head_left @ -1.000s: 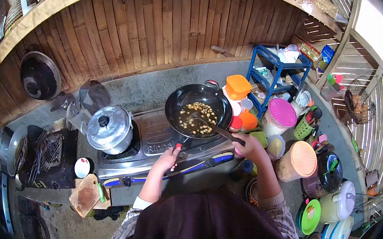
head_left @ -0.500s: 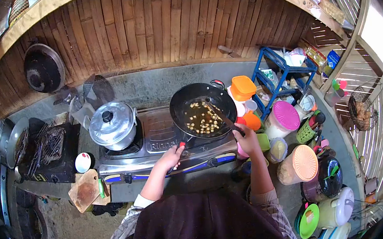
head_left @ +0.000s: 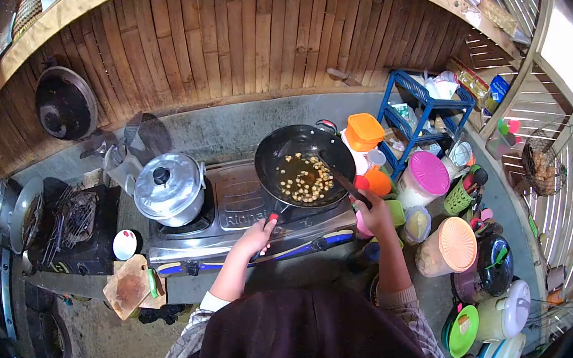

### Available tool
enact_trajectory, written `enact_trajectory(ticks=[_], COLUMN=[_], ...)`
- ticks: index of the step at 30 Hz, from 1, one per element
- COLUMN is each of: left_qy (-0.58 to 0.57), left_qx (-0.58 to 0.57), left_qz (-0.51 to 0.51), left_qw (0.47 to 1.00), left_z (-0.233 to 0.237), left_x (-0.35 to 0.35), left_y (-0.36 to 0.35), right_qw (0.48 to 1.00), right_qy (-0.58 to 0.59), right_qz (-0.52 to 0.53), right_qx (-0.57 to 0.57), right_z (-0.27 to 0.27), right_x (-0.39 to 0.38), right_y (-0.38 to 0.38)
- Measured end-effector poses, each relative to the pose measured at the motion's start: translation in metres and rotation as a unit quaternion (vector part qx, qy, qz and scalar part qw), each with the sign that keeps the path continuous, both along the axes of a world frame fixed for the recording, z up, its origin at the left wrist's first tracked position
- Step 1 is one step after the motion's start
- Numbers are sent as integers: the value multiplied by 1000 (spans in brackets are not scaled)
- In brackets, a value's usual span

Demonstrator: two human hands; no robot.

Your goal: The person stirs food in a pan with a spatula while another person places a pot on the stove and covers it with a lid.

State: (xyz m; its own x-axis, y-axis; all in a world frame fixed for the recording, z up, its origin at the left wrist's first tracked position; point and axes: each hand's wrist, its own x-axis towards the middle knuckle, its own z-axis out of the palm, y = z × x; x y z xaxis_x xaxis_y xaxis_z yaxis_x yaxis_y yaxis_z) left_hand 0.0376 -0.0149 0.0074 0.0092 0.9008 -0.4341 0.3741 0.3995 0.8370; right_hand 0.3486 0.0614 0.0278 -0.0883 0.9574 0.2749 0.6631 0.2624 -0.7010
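My left hand [head_left: 256, 239] is closed around the red-and-black handle of a black wok [head_left: 272, 151] on the right burner of the stove. In the wok, small browned pieces of food [head_left: 305, 189] lie in shallow oil. My right hand [head_left: 373, 214] grips a long dark spatula [head_left: 344, 183], which slants over the wok's right rim. Its far end rests among or beside the pieces, and its exact shape is hard to make out.
A lidded aluminium pot [head_left: 164, 192] occupies the left burner of the steel stove [head_left: 250, 233]. Left of it are a white cup [head_left: 125, 244] and a cutting board [head_left: 127, 288]. Plastic containers, including one with a pink lid [head_left: 428, 173], and a blue rack [head_left: 396, 90] crowd the right side.
The spatula's tip has shifted right within the wok, and my right hand has moved slightly down. The food pieces have been pushed about. My left hand keeps its place on the handle.
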Motion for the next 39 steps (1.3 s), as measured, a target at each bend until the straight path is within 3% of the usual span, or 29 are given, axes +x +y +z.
enact_trajectory(ticks=[8,16,29,32,34,38,39], left_qy=[5,1,-9,-11,-12,-23,-30], left_qx=[0,4,-2,-1,-2,-6,-13], left_qz=[1,3,20,21,17,6,7], left_qw=[1000,1000,1000,1000,1000,1000,999], left_z=[-6,-5,-6,-12,-7,-4,-2], left_x=[-2,-2,-4,-8,-9,-12,-12], left_y=[1,1,2,5,5,4,5], right_qw=[997,993,994,999,987,995,999], right_qy=[-76,-63,-15,-28,-53,-16,4], right_qz=[-9,5,-15,-13,-43,-1,27], right_qx=[2,-104,-105,-44,-143,-102,-47], right_z=[59,105,109,96,94,65,57], right_x=[31,49,57,47,35,25,21], right_y=[-57,-110,-141,-138,-132,-114,-109])
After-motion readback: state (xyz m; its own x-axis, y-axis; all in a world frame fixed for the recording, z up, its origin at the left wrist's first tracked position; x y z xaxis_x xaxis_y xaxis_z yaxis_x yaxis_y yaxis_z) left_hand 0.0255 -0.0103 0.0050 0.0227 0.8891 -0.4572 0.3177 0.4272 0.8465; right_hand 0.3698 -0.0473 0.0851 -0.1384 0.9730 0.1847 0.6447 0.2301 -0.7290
